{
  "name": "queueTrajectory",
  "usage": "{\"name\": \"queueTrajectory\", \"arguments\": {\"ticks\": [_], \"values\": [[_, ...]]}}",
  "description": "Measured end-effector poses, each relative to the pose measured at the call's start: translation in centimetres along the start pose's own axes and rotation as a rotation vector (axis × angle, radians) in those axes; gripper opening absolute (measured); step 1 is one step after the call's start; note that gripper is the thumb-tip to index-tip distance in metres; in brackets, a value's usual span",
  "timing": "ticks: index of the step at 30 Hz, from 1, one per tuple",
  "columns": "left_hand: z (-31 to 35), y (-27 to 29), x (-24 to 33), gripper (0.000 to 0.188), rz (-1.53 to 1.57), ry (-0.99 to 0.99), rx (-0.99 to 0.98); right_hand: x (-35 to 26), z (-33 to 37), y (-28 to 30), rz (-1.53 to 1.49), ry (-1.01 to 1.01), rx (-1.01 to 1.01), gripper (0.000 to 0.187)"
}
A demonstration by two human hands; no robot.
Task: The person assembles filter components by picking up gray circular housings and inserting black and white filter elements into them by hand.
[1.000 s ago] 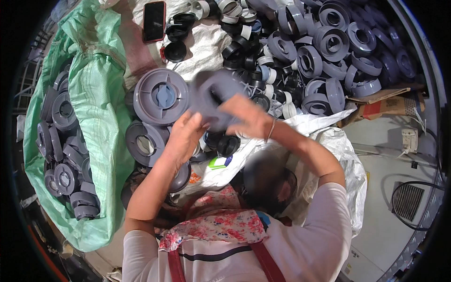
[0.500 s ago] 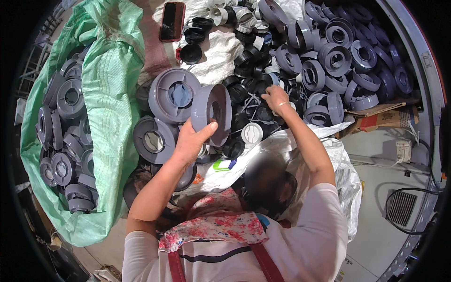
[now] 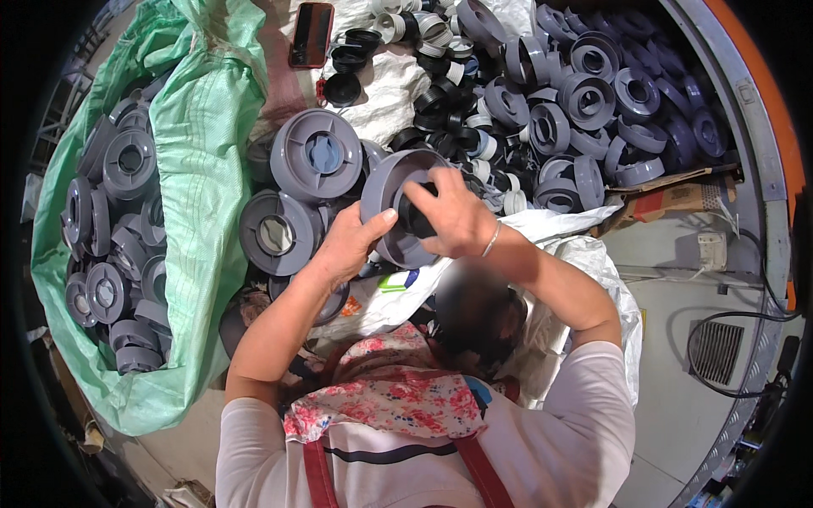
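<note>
My left hand (image 3: pixel 354 241) grips the near-left rim of a grey plastic ring fitting (image 3: pixel 388 179), thumb on its edge, tilted with its hollow toward my right hand. Inside that hollow, the fingers of my right hand (image 3: pixel 457 213) are closed on a round black cap (image 3: pixel 415 210) at the ring's centre; they partly hide it. Left of the ring lies a large grey fitting (image 3: pixel 292 169) with a blue insert in the middle. Another grey fitting (image 3: pixel 252 229) with a pale centre lies just nearer to me.
A green woven sack (image 3: pixel 199 161) full of grey fittings stands on the left. Black and white caps (image 3: pixel 436 110) are heaped beyond my hands, with loose grey rings (image 3: pixel 590 102) piled at the right. A phone (image 3: pixel 311 35) lies at the back; cardboard (image 3: pixel 677 199) borders the right pile.
My right hand has come from the cap pile leftward to the grey ring, with a black cap now in its fingers. The ring has turned to face it more.
</note>
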State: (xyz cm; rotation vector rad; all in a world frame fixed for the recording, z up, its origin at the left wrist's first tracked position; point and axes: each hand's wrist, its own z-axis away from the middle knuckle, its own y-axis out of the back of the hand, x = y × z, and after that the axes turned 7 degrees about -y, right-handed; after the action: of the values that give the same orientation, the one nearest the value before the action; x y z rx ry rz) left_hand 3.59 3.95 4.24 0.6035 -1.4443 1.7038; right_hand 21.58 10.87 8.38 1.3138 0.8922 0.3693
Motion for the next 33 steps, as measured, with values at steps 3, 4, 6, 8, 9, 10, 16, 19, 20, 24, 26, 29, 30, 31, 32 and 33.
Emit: {"name": "queueTrajectory", "arguments": {"ticks": [3,4,6,8,9,10,16,19,20,24,26,29,30,31,32,33], "values": [[0.3,-0.2,1.1,0.047,0.051,0.075,-0.035,1.0,0.3,-0.3,0.047,0.231,0.090,0.064],[0.3,-0.2,1.2,0.046,0.071,0.095,-0.050,1.0,0.5,-0.1,0.006,0.243,0.112,0.065],[0.6,-0.4,0.5,0.045,0.073,0.012,-0.012,1.2,0.4,-1.0,-0.214,0.082,0.190,0.067],[0.7,-0.9,-0.4,0.044,0.030,-0.112,0.012,0.6,0.0,-2.1,-0.748,-0.263,0.177,0.070],[0.6,-0.4,-0.9,0.045,-0.085,-0.162,0.002,0.1,-0.5,-0.8,-1.026,-0.678,-0.130,0.059],[0.5,-0.1,-1.5,0.045,-0.146,-0.191,0.035,0.3,-0.6,-0.8,-1.011,-0.664,-0.200,0.058],[1.1,-1.9,0.1,0.063,-0.533,-0.232,-0.004,2.9,0.6,-3.6,-0.988,-0.502,-0.126,0.072],[-0.3,-1.3,0.9,0.089,-1.069,-0.611,-0.019,6.4,0.3,-2.9,-1.253,-0.753,-0.309,0.069],[-1.6,-1.0,2.3,0.091,-1.347,-0.776,-0.011,8.9,0.3,-3.0,-0.572,-0.482,0.131,0.061],[-6.4,1.2,4.9,0.086,-1.983,-0.721,0.030,24.7,3.8,0.0,0.384,-0.907,0.629,0.056],[-8.2,3.7,5.0,0.067,-2.030,-0.650,-0.028,27.8,6.0,1.6,0.330,-1.412,0.502,0.065],[-12.0,4.0,4.3,0.055,-2.021,-0.621,-0.029,33.4,11.6,-0.2,0.002,-1.509,0.140,0.085],[-12.8,4.3,4.4,0.055,-2.005,-0.606,0.004,32.5,11.4,-0.2,0.022,-1.436,0.214,0.086],[-13.6,4.9,4.1,0.054,-1.949,-0.646,0.023,31.8,11.2,-0.1,0.041,-1.364,0.287,0.087],[-14.1,4.9,3.5,0.054,-1.934,-0.658,0.020,30.0,10.7,0.4,0.054,-1.300,0.319,0.085],[-14.3,4.6,2.9,0.055,-1.920,-0.670,0.017,27.8,9.9,1.2,0.066,-1.236,0.352,0.084]]}}
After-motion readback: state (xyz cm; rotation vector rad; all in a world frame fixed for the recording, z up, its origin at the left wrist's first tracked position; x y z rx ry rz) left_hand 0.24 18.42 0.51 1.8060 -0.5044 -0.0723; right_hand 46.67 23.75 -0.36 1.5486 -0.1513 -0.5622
